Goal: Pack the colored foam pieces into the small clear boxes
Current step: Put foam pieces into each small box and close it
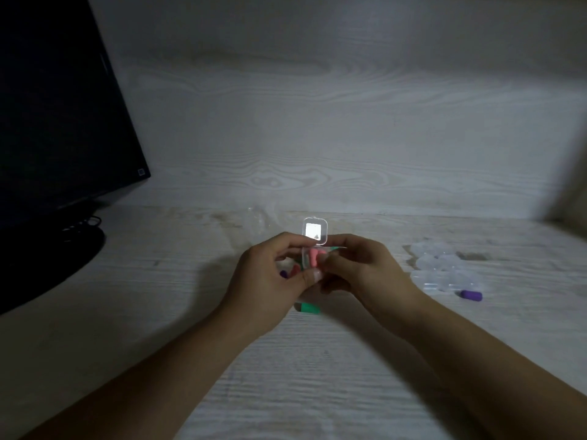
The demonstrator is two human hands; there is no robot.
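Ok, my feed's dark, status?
Left hand and right hand hold open clear box. Pink foam piece inside. Nothing blocking.

A pale, whitewashed wood-grain tabletop (317,369) fills the lower half of the view and meets a wall panel of the same finish at the back. At far left, the round dark base of a black monitor (82,246) stands on the table, with thin black cables (85,221) trailing behind it. To the right lies a loose cluster of small clear plastic boxes (441,268), touching one another. Just beside their near right edge lies a purple foam piece (471,294) on its side. Near the middle, a green foam piece (307,308) rests on the surface. Crumpled clear plastic (258,222) sits towards the back.
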